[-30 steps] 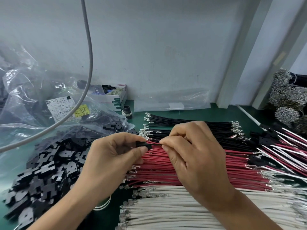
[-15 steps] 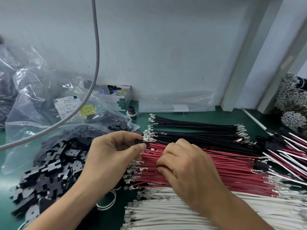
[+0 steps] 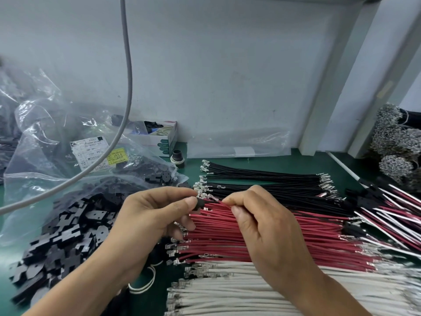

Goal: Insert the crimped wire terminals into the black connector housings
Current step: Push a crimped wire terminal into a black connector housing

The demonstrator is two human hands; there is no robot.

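Observation:
My left hand pinches a small black connector housing between thumb and forefinger, held above the wire rows. My right hand pinches a red wire near its crimped terminal, whose metal tip points at the housing's right side, very close to it. Below lie rows of black wires, red wires and white wires, all with silver terminals at their left ends. A heap of loose black housings lies to the left.
Clear plastic bags with labels sit at the back left, a grey cable hangs across. A small cardboard box stands by the wall. Assembled harnesses and bundled wire ends lie at the right on the green mat.
My right hand dipped to the red wire row, picked one wire, and lifted it back up toward the housing. My left hand kept holding the housing in place.

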